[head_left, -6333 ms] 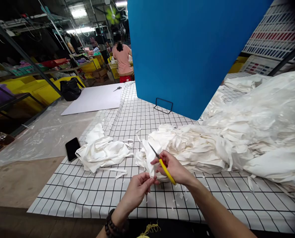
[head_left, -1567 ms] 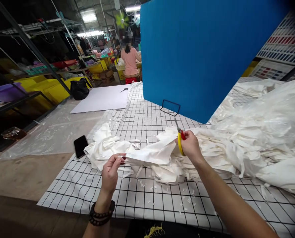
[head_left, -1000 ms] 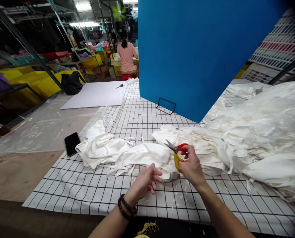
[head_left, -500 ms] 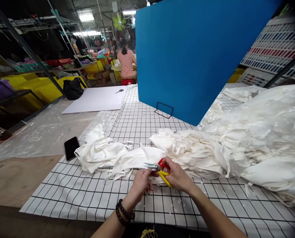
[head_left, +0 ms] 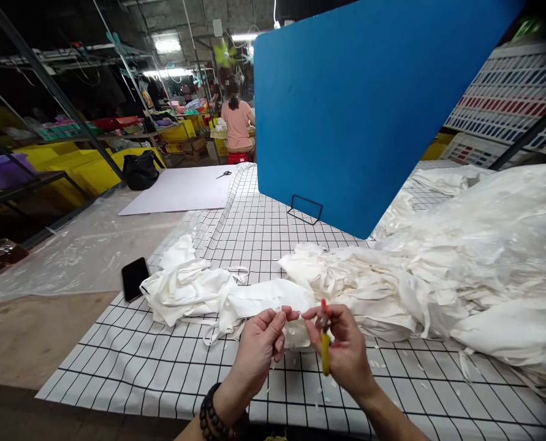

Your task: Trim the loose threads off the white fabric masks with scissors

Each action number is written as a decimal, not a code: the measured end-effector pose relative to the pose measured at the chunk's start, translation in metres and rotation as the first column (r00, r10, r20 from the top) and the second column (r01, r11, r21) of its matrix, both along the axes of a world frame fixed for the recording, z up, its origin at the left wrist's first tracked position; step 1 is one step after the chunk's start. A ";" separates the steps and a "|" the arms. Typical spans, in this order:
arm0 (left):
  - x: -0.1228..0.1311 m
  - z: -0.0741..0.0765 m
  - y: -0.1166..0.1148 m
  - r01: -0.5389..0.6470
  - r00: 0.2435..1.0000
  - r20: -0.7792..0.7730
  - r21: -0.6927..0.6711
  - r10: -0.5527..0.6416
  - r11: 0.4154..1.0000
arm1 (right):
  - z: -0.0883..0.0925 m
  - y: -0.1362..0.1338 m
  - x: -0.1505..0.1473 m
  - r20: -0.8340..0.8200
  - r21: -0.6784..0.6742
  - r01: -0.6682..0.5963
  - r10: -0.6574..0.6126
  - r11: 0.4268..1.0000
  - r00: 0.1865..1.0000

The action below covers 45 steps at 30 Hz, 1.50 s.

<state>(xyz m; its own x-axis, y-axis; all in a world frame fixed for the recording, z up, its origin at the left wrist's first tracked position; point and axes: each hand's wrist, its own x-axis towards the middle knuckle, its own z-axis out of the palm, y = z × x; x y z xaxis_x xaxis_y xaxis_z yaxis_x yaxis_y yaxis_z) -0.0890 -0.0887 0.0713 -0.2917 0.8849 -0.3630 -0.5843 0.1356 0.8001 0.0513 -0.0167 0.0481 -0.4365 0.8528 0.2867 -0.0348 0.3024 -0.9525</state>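
Observation:
My right hand (head_left: 344,346) grips small scissors (head_left: 325,349) with one red and one yellow handle, held upright just above the checked cloth. My left hand (head_left: 260,346) pinches the edge of a white fabric piece (head_left: 266,297) right beside the scissors. That piece lies between a small white pile (head_left: 185,288) on the left and a large heap of white fabric (head_left: 461,263) on the right. Tiny white snippets are scattered on the cloth under my hands.
A black-and-white checked cloth (head_left: 162,367) covers the table. A black phone (head_left: 133,278) lies at its left edge. A blue board (head_left: 369,104) stands on a wire stand behind. A white sheet (head_left: 181,190) with scissors lies farther back; a person (head_left: 236,125) sits far off.
The white piece was stretched out toward the left pile, then laid down. Both hands came back together at the table's front, and the scissors turned from pointing left to upright.

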 end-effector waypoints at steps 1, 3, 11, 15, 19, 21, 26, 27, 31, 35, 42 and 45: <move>-0.002 -0.001 -0.001 -0.003 1.000 -0.014 0.009 0.003 1.000 | 0.002 0.004 -0.003 -0.042 -0.088 -0.006 0.002 0.996 0.999; -0.006 -0.003 -0.004 0.022 0.999 -0.046 0.030 -0.021 0.999 | 0.003 0.013 -0.012 -0.102 -0.189 -0.106 0.088 0.976 0.991; -0.016 -0.005 -0.010 0.058 0.923 -0.385 0.080 -0.023 0.995 | -0.012 0.020 -0.049 -0.282 -0.354 -0.191 0.091 0.916 0.955; -0.016 -0.009 -0.009 -0.065 0.797 -0.592 0.117 0.122 0.991 | -0.014 0.017 -0.050 -0.208 -0.355 -0.137 0.065 0.925 0.976; -0.014 -0.014 -0.003 0.040 0.929 -0.369 0.098 -0.001 0.994 | -0.009 0.018 -0.042 -0.167 -0.391 -0.223 0.170 0.893 0.971; -0.015 -0.017 0.000 0.041 0.951 -0.310 0.139 0.005 0.989 | -0.004 0.021 -0.030 -0.096 -0.378 -0.179 0.154 0.908 0.983; -0.022 -0.016 0.003 0.051 0.852 -0.521 0.187 0.055 0.981 | 0.021 0.028 0.010 0.410 -0.122 -0.116 0.156 0.986 0.899; -0.023 -0.014 0.003 0.068 0.806 -0.590 0.182 0.053 0.981 | 0.027 0.027 0.015 0.510 -0.057 -0.138 0.147 0.989 0.847; -0.023 -0.005 0.001 0.129 0.669 -0.741 0.193 0.058 0.973 | 0.040 0.020 0.020 0.706 0.100 -0.152 0.038 0.983 0.708; -0.022 -0.001 -0.001 0.178 0.642 -0.766 0.188 0.031 0.966 | 0.040 0.016 0.014 0.748 0.157 -0.147 -0.021 0.977 0.663; -0.023 -0.002 -0.005 0.237 0.645 -0.764 0.167 -0.026 0.957 | 0.040 0.016 0.011 0.741 0.208 -0.177 -0.037 0.962 0.670; -0.024 -0.002 -0.006 0.258 0.646 -0.762 0.166 -0.042 0.952 | 0.041 0.015 0.012 0.752 0.211 -0.187 -0.036 0.959 0.658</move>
